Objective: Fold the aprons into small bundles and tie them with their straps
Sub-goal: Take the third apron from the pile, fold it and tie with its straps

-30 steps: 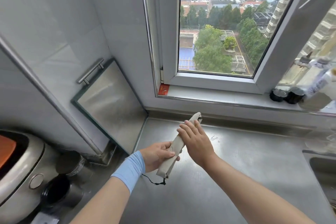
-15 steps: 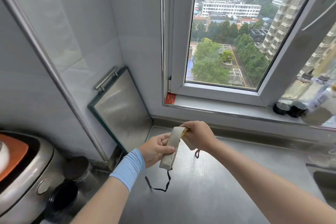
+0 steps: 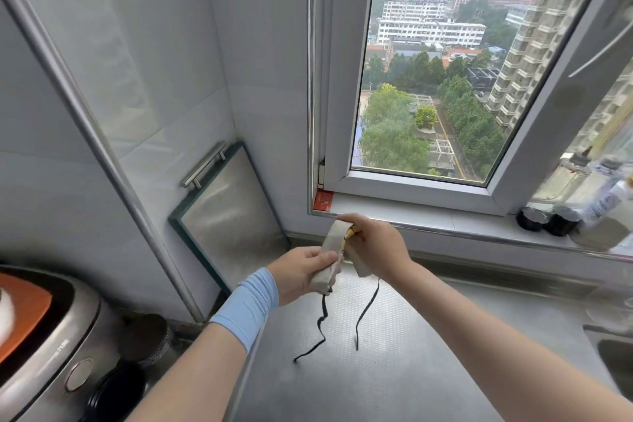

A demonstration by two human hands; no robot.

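A: Since the apron (image 3: 333, 239) is off the counter (image 3: 428, 370), where do I log it?

B: Mid-air between both hands, on the near side of the sill (image 3: 428, 213), over the counter's far left part. It's folded to a narrow beige strip and bent over at the top. A yellow bit shows inside the bend; can't tell what it is.

A: Grips?

B: Left hand (image 3: 299, 272) is clenched round the strip's lower end, thumb on top. Right hand (image 3: 378, 247) grasps the bent-over top end with fingers curled. Its fingertips are hidden, so the exact pinch is unclear.

A: Straps?

B: Two black straps (image 3: 367, 313) hang loose below the strip, one from the left hand's end, one further right. The left one's tip is down at the counter. Touching or not, can't tell.

A: Step?

B: My read: turning the strip down into a bundle, tie not begun.

A: How to do it well?

B: Judgement only. Left hand anchors the lower end firmly while the right turns the top over tight, edges lined up, no slack inside. Both straps belong outside the roll, or nothing's left to wrap with. Thin cord tangles easily, so part them first. The bundle likely springs open if either grip loosens before the knot.

A: Other stuff?

B: A steel board (image 3: 236, 216) leans on the left wall, and a cooker (image 3: 51, 336) sits near left. Neither is in the way.
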